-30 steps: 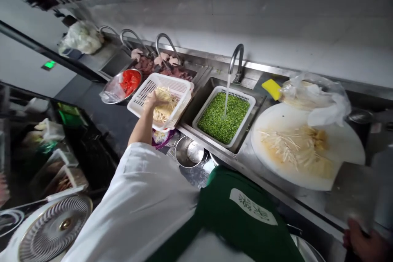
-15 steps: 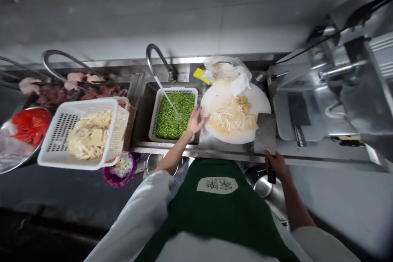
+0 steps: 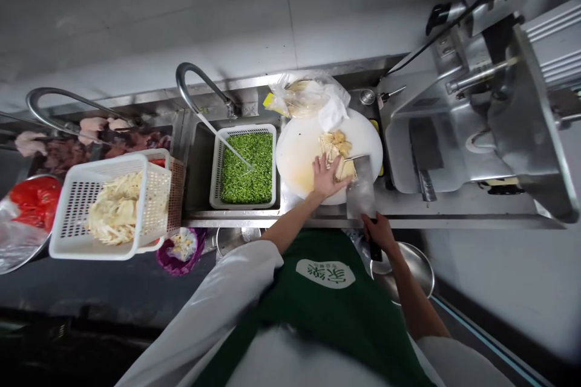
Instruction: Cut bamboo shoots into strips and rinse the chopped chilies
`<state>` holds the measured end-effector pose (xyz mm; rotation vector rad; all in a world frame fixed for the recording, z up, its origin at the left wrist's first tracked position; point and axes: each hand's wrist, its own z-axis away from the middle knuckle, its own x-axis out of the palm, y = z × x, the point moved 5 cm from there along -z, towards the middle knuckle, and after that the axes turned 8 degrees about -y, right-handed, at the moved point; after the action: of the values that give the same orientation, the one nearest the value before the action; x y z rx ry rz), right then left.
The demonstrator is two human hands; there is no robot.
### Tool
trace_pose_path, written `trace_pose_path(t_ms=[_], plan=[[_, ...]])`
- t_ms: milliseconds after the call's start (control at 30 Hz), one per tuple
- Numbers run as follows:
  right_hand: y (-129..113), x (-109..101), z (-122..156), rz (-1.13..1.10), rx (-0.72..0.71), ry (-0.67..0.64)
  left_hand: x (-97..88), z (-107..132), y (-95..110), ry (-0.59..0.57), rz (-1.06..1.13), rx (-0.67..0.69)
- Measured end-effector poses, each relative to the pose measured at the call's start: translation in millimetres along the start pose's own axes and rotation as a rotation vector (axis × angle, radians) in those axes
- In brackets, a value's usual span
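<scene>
My right hand (image 3: pixel 379 233) is closed around the black handle of a cleaver (image 3: pixel 362 187). The broad blade lies flat at the right front edge of a round white cutting board (image 3: pixel 295 154). My left hand (image 3: pixel 327 180) is spread over a pile of pale, thin-stemmed mushrooms (image 3: pixel 345 170) that look like enoki, its fingers touching them beside the blade. The palm hides part of the pile. Behind it sit brownish, stubby clumps (image 3: pixel 339 142), perhaps cut root ends. At the board's back edge rests a clear plastic bag (image 3: pixel 304 97) with pale contents.
Water runs from a faucet (image 3: pixel 200 81) onto chopped greens (image 3: pixel 247 169) in a white basket (image 3: pixel 212 184) in the sink. Left of it, a tilted white basket (image 3: pixel 68 217) holds pale strands. A second cleaver (image 3: pixel 424 145) lies on a slicing machine (image 3: pixel 458 163) at right.
My left hand has moved right from beside the greens basket onto the mushrooms, which are now gathered into a smaller heap. The cleaver has come left over the board's edge.
</scene>
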<state>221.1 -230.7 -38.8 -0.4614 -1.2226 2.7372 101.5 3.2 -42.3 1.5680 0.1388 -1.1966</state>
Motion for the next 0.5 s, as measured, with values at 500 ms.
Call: trace_pose_path(t_ms=[500], plan=[[-48,81,12,0.012,-0.072,-0.025,-10.6,7,25,0.162,0.106,0.093]])
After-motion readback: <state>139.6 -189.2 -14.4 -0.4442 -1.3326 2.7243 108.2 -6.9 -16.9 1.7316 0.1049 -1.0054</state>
